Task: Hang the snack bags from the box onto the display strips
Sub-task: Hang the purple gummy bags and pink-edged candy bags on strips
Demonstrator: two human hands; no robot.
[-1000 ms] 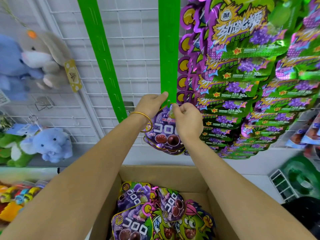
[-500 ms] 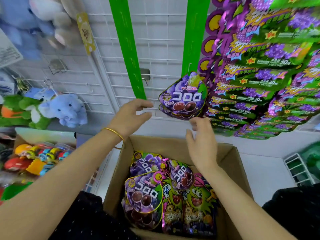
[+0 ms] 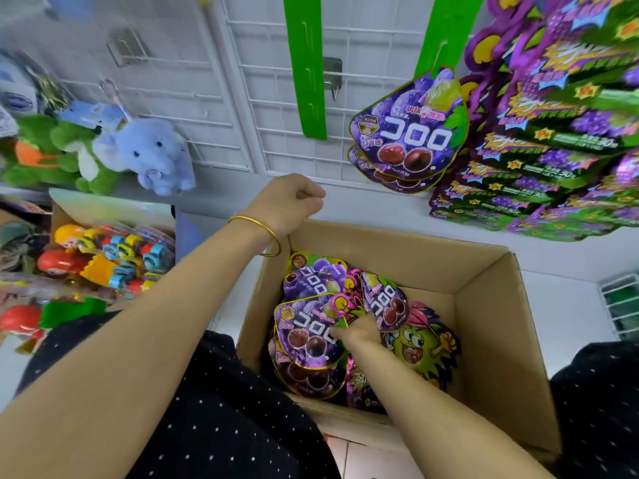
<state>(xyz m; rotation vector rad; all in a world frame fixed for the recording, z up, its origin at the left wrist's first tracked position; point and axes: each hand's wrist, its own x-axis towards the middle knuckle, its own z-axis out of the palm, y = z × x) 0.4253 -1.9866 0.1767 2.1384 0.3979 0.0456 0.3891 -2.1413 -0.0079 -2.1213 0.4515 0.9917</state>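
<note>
An open cardboard box [image 3: 491, 305] in front of me holds several snack bags. My right hand [image 3: 358, 331] reaches down into it and pinches the right edge of a purple snack bag [image 3: 304, 335] on top of the left pile; its fingertips are hidden among the bags. Curled and holding nothing, my left hand [image 3: 290, 202] hovers over the box's far left corner. Two purple bags [image 3: 408, 133] hang at the bottom of the right green display strip [image 3: 446, 32]. No bags hang on the left green strip [image 3: 307, 81].
Green-and-purple candy bags [image 3: 553, 150] hang densely on the right. Green monster bags [image 3: 422, 344] lie in the box. A white wire grid [image 3: 193, 98] carries a blue plush elephant [image 3: 148, 153]. Packaged toys [image 3: 114, 257] lie in a bin at left.
Both hands have left the purple bag hanging on the right strip. My right hand has dropped into the box onto a purple bag; my left hand has lowered and curled.
</note>
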